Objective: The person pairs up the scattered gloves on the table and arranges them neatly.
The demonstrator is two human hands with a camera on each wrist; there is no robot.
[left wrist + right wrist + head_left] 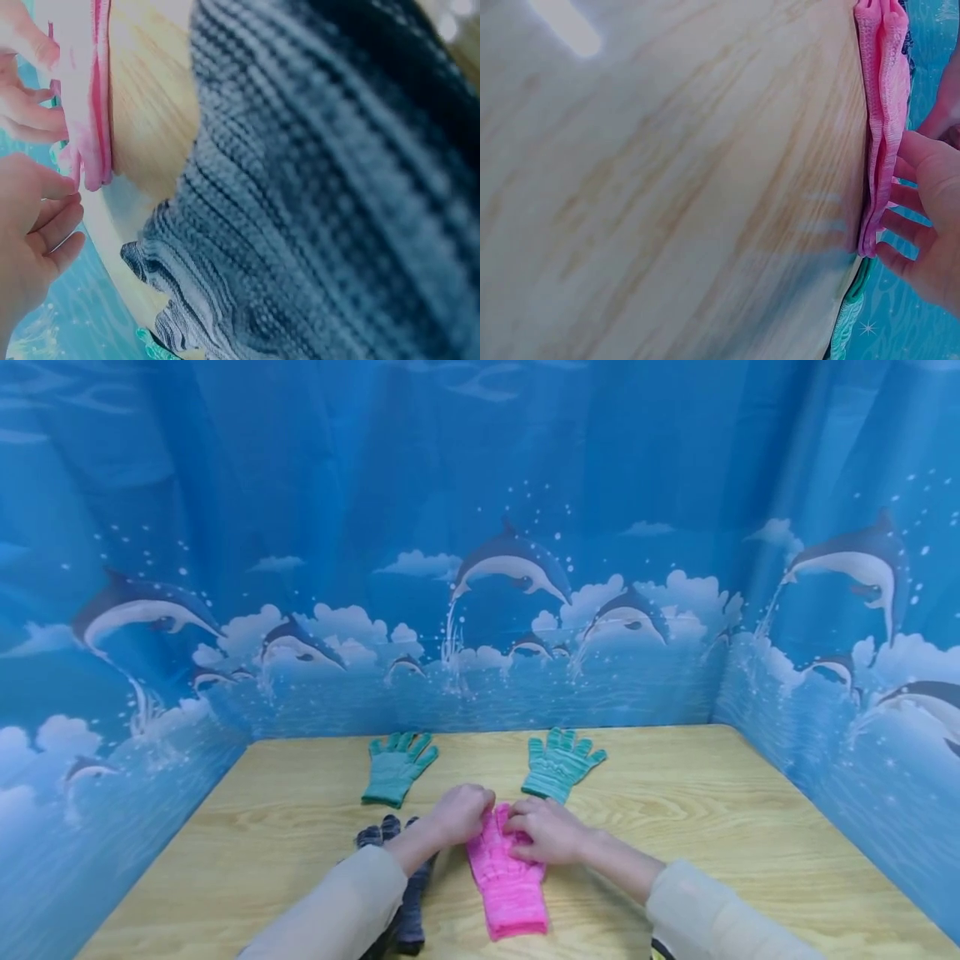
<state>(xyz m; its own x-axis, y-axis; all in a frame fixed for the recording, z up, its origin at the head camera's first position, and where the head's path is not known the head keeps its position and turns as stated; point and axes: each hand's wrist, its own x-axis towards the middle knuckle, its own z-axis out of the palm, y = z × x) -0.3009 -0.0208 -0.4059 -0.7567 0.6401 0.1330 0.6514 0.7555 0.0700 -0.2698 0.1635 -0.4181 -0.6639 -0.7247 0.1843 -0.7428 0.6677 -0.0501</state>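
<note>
A pink knit glove (508, 893) lies on the table with its cuff toward me and its fingers pointing away. In the left wrist view the pink glove (86, 112) shows layered edges. My left hand (459, 814) pinches a fingertip of it at the far left. Across the glove's right side rests my right hand (551, 831), its loosely bent fingers spread and touching the fabric. Beside my left forearm lies a dark grey striped glove (411, 910), partly hidden by the sleeve; its ribbed knit (262, 180) fills much of the left wrist view.
Two green gloves lie flat near the table's far edge, a left one (393, 768) and a striped right one (561, 764). The wood-grain table (712, 827) is bordered by a blue dolphin-print curtain (360, 527) at the back and both sides.
</note>
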